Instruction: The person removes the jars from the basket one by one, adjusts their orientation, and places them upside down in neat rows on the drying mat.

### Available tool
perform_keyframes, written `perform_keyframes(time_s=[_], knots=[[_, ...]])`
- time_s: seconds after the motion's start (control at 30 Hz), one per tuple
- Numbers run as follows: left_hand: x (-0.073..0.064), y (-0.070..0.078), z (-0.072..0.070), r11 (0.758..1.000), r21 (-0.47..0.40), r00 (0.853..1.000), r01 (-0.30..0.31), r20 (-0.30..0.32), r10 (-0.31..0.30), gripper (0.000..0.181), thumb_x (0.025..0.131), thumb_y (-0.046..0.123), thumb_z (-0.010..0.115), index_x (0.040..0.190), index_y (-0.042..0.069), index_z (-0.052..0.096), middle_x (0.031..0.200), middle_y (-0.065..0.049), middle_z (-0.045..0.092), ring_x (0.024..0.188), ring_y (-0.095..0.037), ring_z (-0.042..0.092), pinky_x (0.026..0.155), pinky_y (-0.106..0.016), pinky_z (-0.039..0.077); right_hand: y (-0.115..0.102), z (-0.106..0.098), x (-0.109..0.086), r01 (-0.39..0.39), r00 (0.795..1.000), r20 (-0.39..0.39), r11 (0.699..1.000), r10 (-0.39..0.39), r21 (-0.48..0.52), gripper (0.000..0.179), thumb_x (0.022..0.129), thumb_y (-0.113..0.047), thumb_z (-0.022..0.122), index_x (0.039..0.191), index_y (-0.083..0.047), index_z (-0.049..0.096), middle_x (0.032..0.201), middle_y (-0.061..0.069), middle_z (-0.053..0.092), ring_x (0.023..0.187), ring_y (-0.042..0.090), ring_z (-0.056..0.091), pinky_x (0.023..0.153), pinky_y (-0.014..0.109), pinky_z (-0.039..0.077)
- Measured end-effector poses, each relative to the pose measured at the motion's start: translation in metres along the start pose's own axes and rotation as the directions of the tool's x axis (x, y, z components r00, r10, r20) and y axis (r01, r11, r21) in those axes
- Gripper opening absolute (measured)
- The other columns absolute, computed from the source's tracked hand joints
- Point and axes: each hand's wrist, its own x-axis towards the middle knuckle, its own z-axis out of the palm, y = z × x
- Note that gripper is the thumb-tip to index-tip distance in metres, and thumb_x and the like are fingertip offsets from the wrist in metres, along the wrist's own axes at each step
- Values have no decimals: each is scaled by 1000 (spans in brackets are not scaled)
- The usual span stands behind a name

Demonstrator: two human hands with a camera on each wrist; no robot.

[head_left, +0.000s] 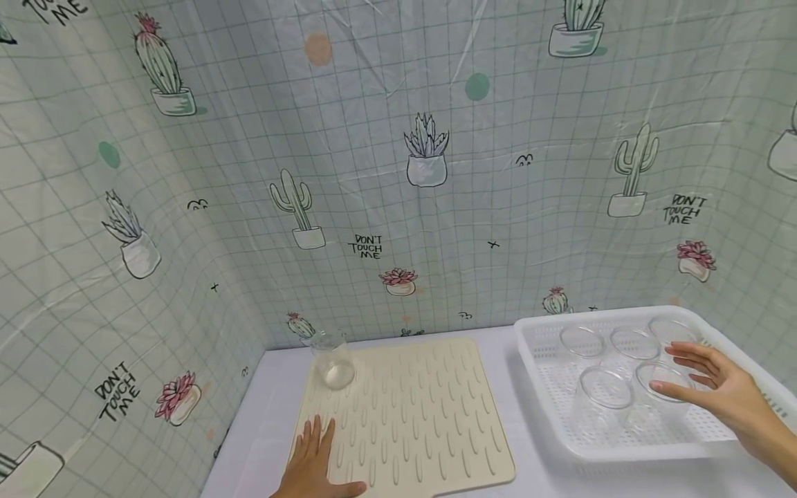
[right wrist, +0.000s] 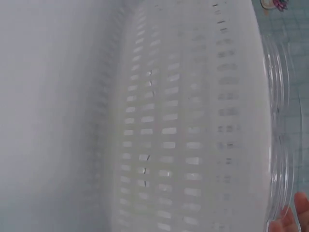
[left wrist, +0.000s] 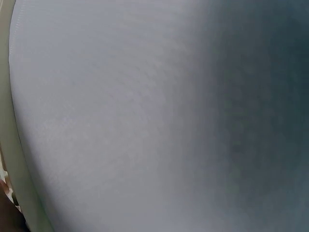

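Note:
My left hand [head_left: 317,462] rests flat on the near left part of a beige ribbed mat [head_left: 436,443], fingers spread. A clear drinking glass [head_left: 338,373] stands at the mat's far left corner. On the right, my right hand [head_left: 725,391] is over a white perforated basket [head_left: 540,394] containing several clear glasses. Its thumb and fingers are spread around the rim of the front right glass [head_left: 641,370]; whether they touch it is unclear. In the right wrist view, the fingertips [right wrist: 288,223] appear beside a glass rim [right wrist: 282,179].
Other glasses, including the front left glass [head_left: 605,398] and back left glass [head_left: 581,344], stand in the basket. White table surface [head_left: 255,422] lies left of the mat. A cactus-print curtain [head_left: 461,214] hangs behind and at the sides.

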Motion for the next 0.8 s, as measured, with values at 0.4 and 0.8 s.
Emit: perform_keyframes(time_s=[0.4, 0.8], knots=[[1, -2, 2, 1000, 12, 1000, 12, -6, -11, 125, 70, 67, 79, 155, -6, 23, 158, -36, 9, 145, -54, 2, 113, -69, 6, 29, -7, 2, -112, 981, 148, 991, 121, -68, 72, 92, -20, 74, 150, -28, 31, 120, -38, 42, 109, -22, 38, 83, 7, 39], [0, 0, 1, 1000, 8, 1000, -7, -4, 7, 124, 72, 66, 78, 155, -6, 21, 158, -36, 6, 145, -55, 0, 112, -70, 4, 43, -15, 14, -104, 928, 339, 980, 156, -168, 89, 89, -17, 76, 146, 17, 16, 146, 43, 28, 133, 48, 41, 77, 14, 47]])
